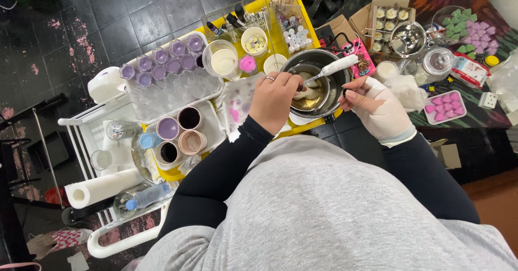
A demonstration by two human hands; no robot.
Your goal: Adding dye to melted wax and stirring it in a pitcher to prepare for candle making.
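I count two hands over the yellow tabletop (280, 39): the left hand (275, 101) bare with one ring, the right hand (380, 112) wrapped in a pale glove. One steel pot (315, 79) sits between them with one white-handled utensil (337, 66) in it. At ten o'clock I see eight purple cups (164, 63) in two rows. At eight o'clock I make out four larger cups (178, 133) clustered on a tray. One paper towel roll (102, 187) lies at seven o'clock. At three o'clock one tray holds about six pink pieces (443, 106); I cannot count the heap in the bowl (464, 25) at two o'clock.
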